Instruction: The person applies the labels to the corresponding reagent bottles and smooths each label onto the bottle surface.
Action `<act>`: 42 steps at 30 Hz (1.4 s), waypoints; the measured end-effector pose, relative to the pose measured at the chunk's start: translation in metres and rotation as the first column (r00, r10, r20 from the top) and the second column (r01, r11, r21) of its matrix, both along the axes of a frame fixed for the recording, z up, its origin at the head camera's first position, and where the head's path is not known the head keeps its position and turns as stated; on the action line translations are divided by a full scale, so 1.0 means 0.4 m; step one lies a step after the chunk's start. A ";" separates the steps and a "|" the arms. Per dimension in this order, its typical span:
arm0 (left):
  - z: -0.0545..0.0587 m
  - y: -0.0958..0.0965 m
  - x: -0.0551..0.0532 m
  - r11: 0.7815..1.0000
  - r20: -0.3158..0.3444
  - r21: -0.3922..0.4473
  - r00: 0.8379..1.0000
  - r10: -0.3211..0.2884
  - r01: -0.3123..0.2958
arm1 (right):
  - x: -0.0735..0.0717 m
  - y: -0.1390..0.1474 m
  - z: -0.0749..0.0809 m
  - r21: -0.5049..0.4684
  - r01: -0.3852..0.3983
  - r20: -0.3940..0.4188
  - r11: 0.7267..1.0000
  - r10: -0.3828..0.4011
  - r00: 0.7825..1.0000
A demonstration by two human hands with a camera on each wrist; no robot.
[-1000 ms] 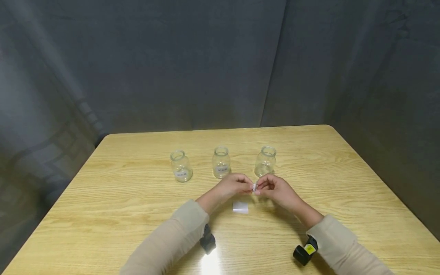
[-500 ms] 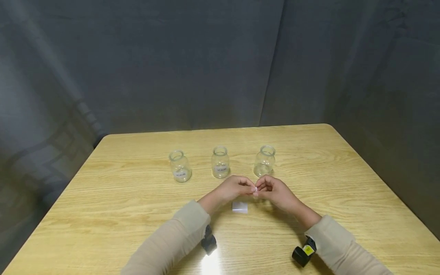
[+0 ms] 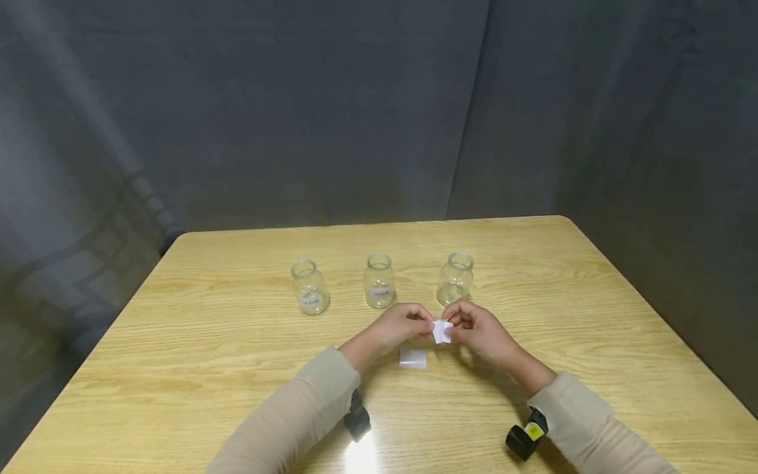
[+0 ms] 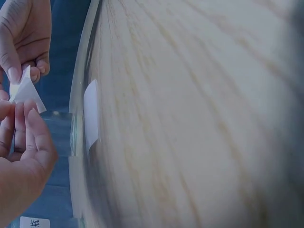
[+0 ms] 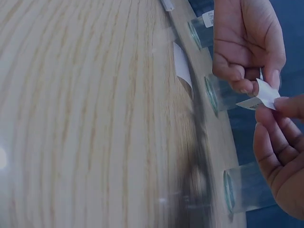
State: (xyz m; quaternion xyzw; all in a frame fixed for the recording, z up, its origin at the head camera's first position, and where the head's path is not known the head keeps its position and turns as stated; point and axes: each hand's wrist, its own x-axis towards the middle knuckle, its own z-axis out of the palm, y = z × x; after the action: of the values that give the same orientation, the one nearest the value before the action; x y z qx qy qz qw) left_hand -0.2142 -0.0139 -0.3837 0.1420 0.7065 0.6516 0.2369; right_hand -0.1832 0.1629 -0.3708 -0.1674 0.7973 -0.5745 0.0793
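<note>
Between my two hands is a small white label (image 3: pixel 441 331), bent in the middle, with a bit of print on it in the right wrist view. My left hand (image 3: pixel 395 327) pinches its left side between thumb and fingers. Thumb and fingers of my right hand (image 3: pixel 482 331) pinch the other side. Both hands are above the table, in front of the jars. A piece of white backing paper (image 3: pixel 412 358), slightly curled in the wrist views, lies on the table below the hands.
Three open glass jars stand in a row behind the hands. The left jar (image 3: pixel 309 288) and middle jar (image 3: pixel 379 282) carry printed labels; none shows on the right jar (image 3: pixel 455 279). The wooden table (image 3: pixel 177 368) ends at a dark curtain (image 3: pixel 331 118).
The label, seen narrow and mostly hidden by the fingers earlier, now shows wider and bent between both hands. The fingertips have moved slightly apart. The jars and backing paper stay put.
</note>
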 end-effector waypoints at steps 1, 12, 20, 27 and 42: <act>0.000 0.000 0.000 1.000 0.008 0.002 1.000 0.007 -0.007 | 0.001 0.003 0.001 0.006 -0.002 -0.004 1.000 0.002 1.000; 0.004 0.008 0.002 0.997 0.043 0.012 0.996 0.080 -0.080 | 0.003 0.031 0.020 0.044 -0.049 0.023 0.998 0.048 0.999; 0.008 0.006 0.001 0.997 0.025 -0.006 0.997 0.071 -0.071 | -0.001 0.052 0.019 0.040 -0.143 0.017 0.989 0.143 0.990; 0.007 0.010 0.004 0.999 0.014 -0.002 0.999 0.049 -0.049 | -0.006 0.062 0.004 0.040 -0.061 -0.008 0.997 0.062 0.998; 0.007 0.013 0.005 0.999 0.011 -0.021 0.999 0.041 -0.041 | -0.007 0.086 0.015 0.048 0.028 -0.080 0.998 -0.024 0.996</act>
State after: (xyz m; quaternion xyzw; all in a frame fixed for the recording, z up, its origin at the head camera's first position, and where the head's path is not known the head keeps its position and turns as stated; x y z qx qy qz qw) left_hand -0.2123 -0.0087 -0.3810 0.1213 0.7147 0.6497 0.2288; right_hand -0.1860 0.1972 -0.3648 -0.1778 0.8158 -0.5485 0.0439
